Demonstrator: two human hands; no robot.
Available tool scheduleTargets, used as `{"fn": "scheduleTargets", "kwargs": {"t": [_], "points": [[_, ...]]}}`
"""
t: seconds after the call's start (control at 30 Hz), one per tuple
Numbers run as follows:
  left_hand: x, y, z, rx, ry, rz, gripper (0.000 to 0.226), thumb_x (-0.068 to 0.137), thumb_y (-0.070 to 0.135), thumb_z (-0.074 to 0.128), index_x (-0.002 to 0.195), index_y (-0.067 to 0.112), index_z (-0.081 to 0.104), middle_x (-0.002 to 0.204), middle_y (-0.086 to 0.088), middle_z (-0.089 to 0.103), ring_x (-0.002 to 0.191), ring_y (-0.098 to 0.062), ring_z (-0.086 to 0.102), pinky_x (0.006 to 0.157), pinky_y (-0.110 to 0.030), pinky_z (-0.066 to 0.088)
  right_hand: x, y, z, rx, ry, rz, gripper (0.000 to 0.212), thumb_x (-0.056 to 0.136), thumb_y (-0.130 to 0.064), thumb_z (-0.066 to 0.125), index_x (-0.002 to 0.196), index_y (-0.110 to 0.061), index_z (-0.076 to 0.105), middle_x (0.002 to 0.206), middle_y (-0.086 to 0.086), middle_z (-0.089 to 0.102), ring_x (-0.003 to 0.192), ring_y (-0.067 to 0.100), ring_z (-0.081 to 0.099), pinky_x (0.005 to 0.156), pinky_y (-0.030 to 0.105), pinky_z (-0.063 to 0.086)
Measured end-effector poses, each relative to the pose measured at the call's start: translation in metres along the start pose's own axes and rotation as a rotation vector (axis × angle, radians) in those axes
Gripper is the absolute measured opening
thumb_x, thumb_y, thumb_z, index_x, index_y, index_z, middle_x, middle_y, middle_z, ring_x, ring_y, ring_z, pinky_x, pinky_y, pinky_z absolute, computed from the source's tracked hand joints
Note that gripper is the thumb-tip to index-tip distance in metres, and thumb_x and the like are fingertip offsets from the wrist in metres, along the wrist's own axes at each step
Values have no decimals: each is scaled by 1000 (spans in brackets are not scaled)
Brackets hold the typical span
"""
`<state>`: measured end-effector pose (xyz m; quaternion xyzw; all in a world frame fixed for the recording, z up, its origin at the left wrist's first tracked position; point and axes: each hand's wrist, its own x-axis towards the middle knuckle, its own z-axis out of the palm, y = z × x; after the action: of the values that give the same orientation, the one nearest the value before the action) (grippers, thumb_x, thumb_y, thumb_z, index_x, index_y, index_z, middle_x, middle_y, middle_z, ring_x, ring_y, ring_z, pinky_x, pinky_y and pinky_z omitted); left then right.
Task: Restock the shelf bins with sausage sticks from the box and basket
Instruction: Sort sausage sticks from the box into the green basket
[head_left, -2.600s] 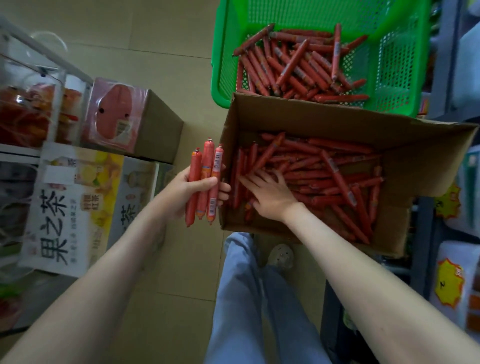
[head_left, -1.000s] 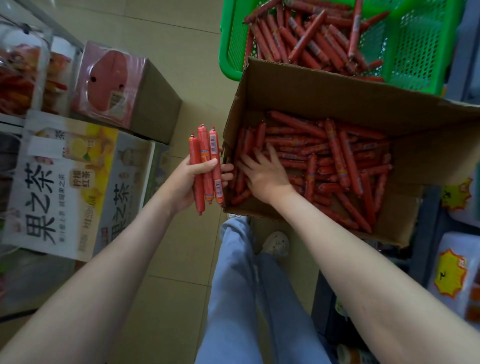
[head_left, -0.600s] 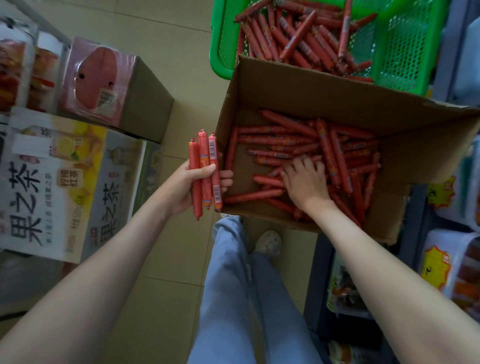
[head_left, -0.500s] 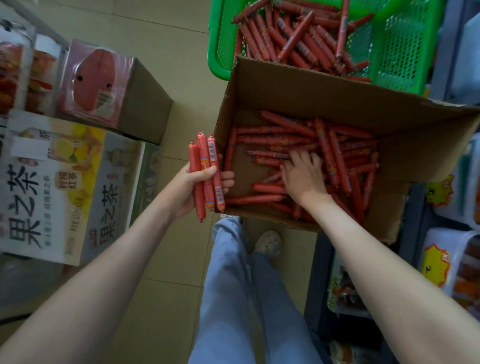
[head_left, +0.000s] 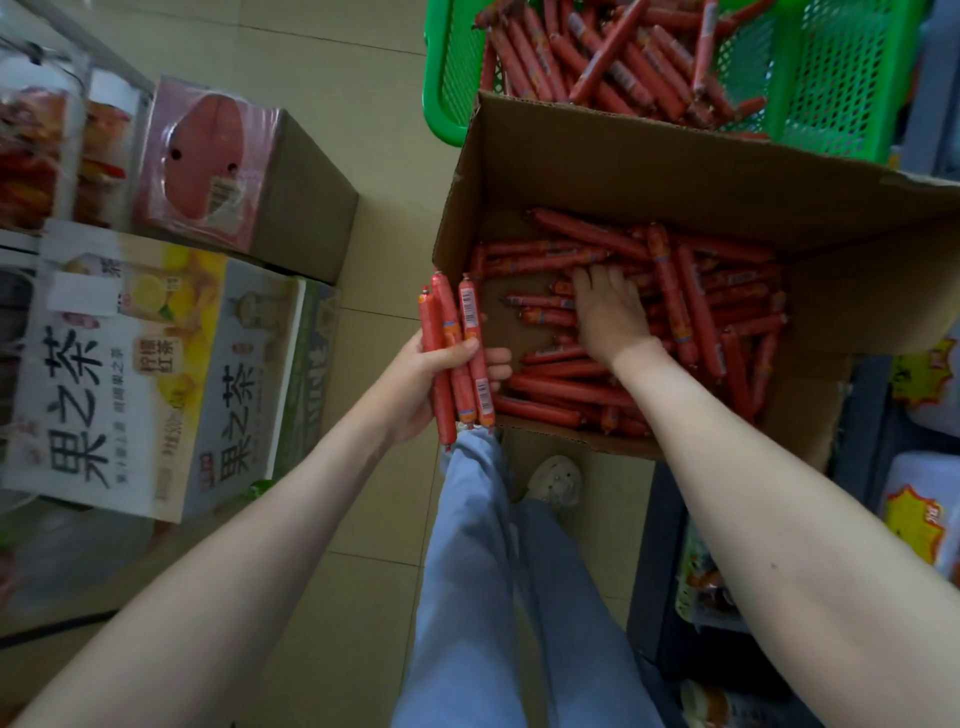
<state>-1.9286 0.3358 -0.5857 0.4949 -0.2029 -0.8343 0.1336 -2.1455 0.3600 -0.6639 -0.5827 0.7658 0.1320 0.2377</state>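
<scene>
We look down on a person who stands in light-blue trousers on a beige tiled floor. The left hand is closed around a bundle of three red sausage sticks. The thumb crosses over their front, and the sticks stand almost upright, just outside the near-left corner of the open brown cardboard box. The right hand is inside this box, palm down. Its fingers are rather straight and rest on the loose red sausage sticks, which lie in many directions on the box floor, more thickly to the right. Beyond the far wall of the box stands a green plastic mesh basket, touching or just behind the box, with a heap of the same red sticks in it. On the left side we see two white-and-yellow printed tea cartons, and farther away a brown carton with a pink film-wrapped top. At the far left are clear plastic shelf bins; what is inside looks reddish but is too blurred to name. A pale shoe shows near the box's near edge.
</scene>
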Motion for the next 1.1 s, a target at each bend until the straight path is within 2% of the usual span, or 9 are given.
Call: {"fn": "scheduleTargets", "kwargs": {"t": [0.17,0.3,0.4,0.53,0.63,0.8,0.93,1.0,1.1], "points": [[-2,-3,3,37,-13,-34,52,83,6,55,132,1,39,99,-23,69,86,-32,69,84,-41,56,2,0,0,-70,-83,-3,52,90,-5,45,140,-9,35,143,16,30,131,33,25,107,41,23],[0,-2,9,74,-53,-76,47,89,4,53,134,2,40,103,-24,67,88,-31,69,86,-42,55,1,-1,-5,-101,-97,22,55,89,-7,48,141,-16,34,146,14,28,134,33,21,108,43,20],[5,0,14,42,-41,-60,50,82,8,58,130,4,43,102,-24,68,89,-32,69,86,-43,55,-10,2,-1,-96,-49,-25,54,90,-3,41,142,-16,32,143,9,39,133,29,25,108,44,19],[14,4,18,43,-33,-32,51,81,10,59,129,6,43,101,-22,69,91,-32,69,84,-41,56,-22,21,0,4,-2,-142,39,89,2,38,124,-12,50,128,10,54,125,28,34,99,39,25],[20,6,21,70,-32,-29,55,79,11,60,131,6,43,100,-20,70,88,-29,69,82,-39,57,-33,37,-10,280,63,-182,27,91,-8,52,118,-7,55,119,14,56,120,31,40,97,36,32],[29,7,28,84,-55,-28,51,81,10,59,129,6,44,102,-20,69,89,-29,69,85,-41,55,-44,42,-48,829,230,30,33,94,-27,55,124,-12,50,116,3,53,108,13,48,90,20,33],[36,7,34,74,-42,-47,45,86,6,57,129,6,44,101,-20,69,88,-29,69,85,-41,55,-39,45,-46,947,155,162,43,96,-32,51,134,-12,44,131,-2,52,122,13,46,91,15,31],[40,8,37,84,-20,-55,42,90,3,54,131,7,43,103,-21,68,88,-29,68,87,-42,53,-32,46,-36,1006,42,164,46,99,-34,44,139,-12,42,140,-2,46,131,13,40,100,16,28],[46,8,39,98,23,-57,42,91,3,53,132,7,42,103,-21,68,86,-28,69,85,-41,54,-15,43,-23,761,-94,84,41,103,-30,31,139,-14,46,146,6,42,135,23,37,108,25,24]]}}
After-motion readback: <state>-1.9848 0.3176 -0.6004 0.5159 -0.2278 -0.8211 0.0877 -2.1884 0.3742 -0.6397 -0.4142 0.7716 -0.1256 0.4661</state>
